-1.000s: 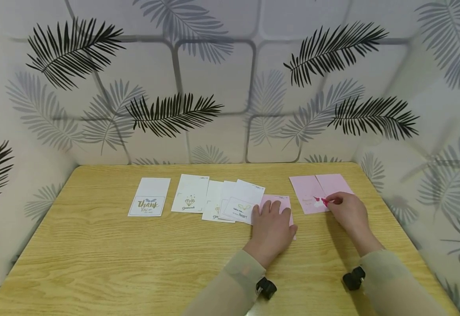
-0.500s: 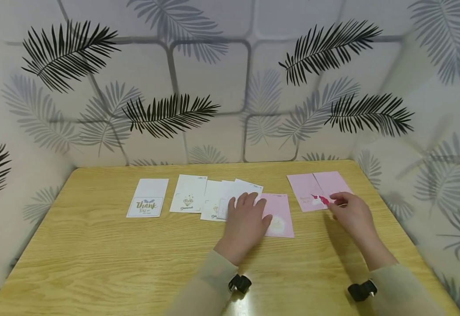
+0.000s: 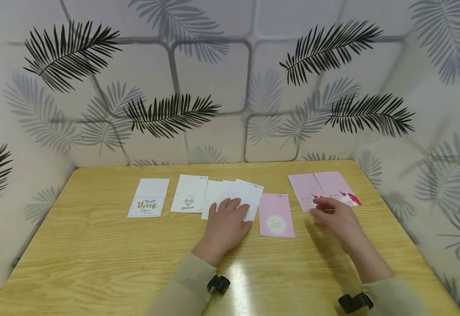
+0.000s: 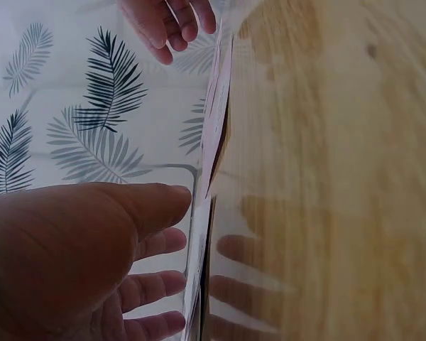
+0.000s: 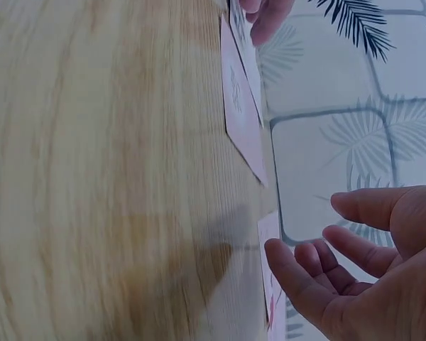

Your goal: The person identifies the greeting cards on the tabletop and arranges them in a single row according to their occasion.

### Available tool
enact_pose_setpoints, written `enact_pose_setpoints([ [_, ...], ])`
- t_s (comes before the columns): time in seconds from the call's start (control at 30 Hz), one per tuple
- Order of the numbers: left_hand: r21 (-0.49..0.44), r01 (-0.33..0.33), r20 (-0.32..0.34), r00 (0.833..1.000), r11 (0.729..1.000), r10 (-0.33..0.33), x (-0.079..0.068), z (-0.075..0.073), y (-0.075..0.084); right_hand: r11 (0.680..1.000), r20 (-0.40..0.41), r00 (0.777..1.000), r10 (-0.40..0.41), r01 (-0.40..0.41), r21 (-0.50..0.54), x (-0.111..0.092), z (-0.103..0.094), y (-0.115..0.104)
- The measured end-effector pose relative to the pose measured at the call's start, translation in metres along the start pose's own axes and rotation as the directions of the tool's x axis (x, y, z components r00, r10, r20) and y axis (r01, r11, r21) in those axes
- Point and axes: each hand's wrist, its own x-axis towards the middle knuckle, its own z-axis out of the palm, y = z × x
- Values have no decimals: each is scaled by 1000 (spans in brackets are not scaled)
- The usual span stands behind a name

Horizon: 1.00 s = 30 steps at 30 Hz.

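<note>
Vs earlier frames: left hand point(image 3: 224, 228) is off the pink card point(image 3: 276, 206) and over the white cards point(image 3: 234, 188), contact unclear; right hand point(image 3: 336, 219) is shifted left, at the near side of the unicorn cards point(image 3: 330, 182). Both grips released. Wood-grain tabletop point(image 3: 95, 259), leaf-print backdrop point(image 3: 214, 74) behind and both sides. Pink card lies flat between the hands, long axis front to back, round print at near end; white cards overlap in a fan

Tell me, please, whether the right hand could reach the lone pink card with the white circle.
Probably yes: the right hand looks empty, and the pink card lies close by, uncovered, with bare table between them.
</note>
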Motion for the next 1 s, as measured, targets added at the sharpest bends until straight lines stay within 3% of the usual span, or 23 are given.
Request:
enact_pose_setpoints([
  [0.37, 1, 11, 6, 1000, 1000, -11, -10, 0, -15, 995, 122, 992, 4, -17, 101, -6, 28, -9],
  [0.63, 1, 43, 11, 999, 999, -43, -18, -5, -20, 991, 179, 984, 18, -41, 130, -11, 33, -24],
  [0.87, 43, 44, -35, 998, 998, -43, -17, -8, -8, 983, 204, 979, 12, -49, 178, -12, 33, -28],
  [1.0, 73, -6, -63, 998, 997, 10, -16, -10, 8, 977, 213, 977, 12, -57, 206, -10, 33, -28],
])
